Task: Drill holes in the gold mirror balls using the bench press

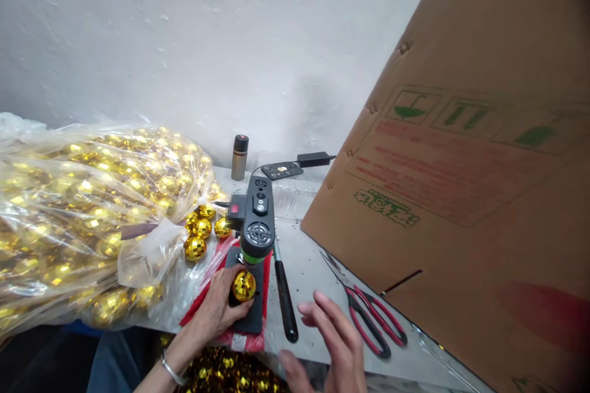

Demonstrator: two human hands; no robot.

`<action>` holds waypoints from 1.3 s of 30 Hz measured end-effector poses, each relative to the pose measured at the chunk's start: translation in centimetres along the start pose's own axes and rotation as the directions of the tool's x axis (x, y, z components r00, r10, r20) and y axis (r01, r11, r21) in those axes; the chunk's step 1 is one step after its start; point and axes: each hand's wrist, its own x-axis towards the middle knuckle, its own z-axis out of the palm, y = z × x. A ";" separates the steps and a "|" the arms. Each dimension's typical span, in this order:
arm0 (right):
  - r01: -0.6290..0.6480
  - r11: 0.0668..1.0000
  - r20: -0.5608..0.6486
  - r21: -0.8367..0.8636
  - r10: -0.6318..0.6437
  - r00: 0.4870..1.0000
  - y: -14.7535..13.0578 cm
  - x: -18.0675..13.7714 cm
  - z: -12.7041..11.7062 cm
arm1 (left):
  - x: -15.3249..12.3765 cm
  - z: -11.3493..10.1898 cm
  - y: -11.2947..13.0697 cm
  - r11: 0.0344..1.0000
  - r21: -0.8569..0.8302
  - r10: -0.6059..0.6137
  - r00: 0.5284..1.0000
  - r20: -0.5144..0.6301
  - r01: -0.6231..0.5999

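A gold mirrored ball is pinched between the thumb and fingers of the left hand, just below the head of a black device. The right hand, loosely open, hovers by the scissors on the grey tabletop. A clear bag of gold balls bulges at left, a brown carton stands right, and a pitted whitish wall rises behind.

Backed by a softly lit, whitish, blistered wall; fronted lower down by a light grey tabletop.
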 end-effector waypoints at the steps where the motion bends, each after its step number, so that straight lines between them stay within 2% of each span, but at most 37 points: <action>1: 0.107 0.994 0.037 -0.028 -0.106 0.994 -0.2 1.3 0.3 | 0.0 0.0 0.0 1.000 -0.003 -0.008 1.000 0.012 0.008; 2: 0.203 0.978 0.087 -0.045 -0.198 0.976 -0.5 2.7 0.5 | 0.1 0.0 -0.1 1.000 -0.003 -0.015 1.000 0.015 0.015; 4: 0.384 0.923 0.237 0.006 -0.374 0.896 -1.2 5.3 1.2 | 0.1 0.1 -0.2 1.000 -0.004 -0.028 1.000 0.004 0.028; 5: 0.404 0.914 0.260 0.047 -0.401 0.878 -1.5 6.4 1.6 | 0.0 0.2 -0.2 0.999 -0.006 -0.035 0.999 -0.002 0.035; 8: 0.423 0.898 0.237 0.120 -0.439 0.867 -1.9 7.8 3.0 | 0.0 0.1 0.2 0.998 -0.031 -0.052 0.999 0.009 0.053; 11: 0.455 0.888 0.181 0.061 -0.458 0.870 -1.3 6.7 4.7 | 0.0 0.0 0.8 0.996 -0.035 -0.077 0.996 0.044 0.078; 13: 0.463 0.885 0.089 0.043 -0.465 0.881 -0.9 5.5 5.6 | 0.0 0.1 1.0 0.996 -0.013 -0.091 0.994 0.055 0.092; 16: 0.394 0.918 -0.003 0.042 -0.394 0.919 -0.7 4.2 6.5 | 0.0 0.2 0.9 0.996 0.007 -0.093 0.994 0.066 0.093; 19: 0.283 0.958 -0.004 0.049 -0.283 0.959 -1.4 3.7 6.7 | 0.0 0.5 0.6 0.996 -0.003 -0.092 0.993 0.069 0.092; 22: 0.225 0.973 -0.023 0.056 -0.224 0.974 -2.1 3.5 6.7 | 0.0 0.7 0.3 0.996 -0.007 -0.087 0.995 0.055 0.088; 33: 0.180 0.981 -0.069 0.073 -0.175 0.982 -2.2 2.9 7.3 | 0.2 0.8 0.6 0.994 -0.016 -0.105 0.993 0.048 0.106; 39: 0.152 0.985 -0.063 0.083 -0.147 0.987 -2.1 2.6 7.2 | -0.1 1.3 0.0 0.995 -0.040 -0.090 0.996 -0.004 0.090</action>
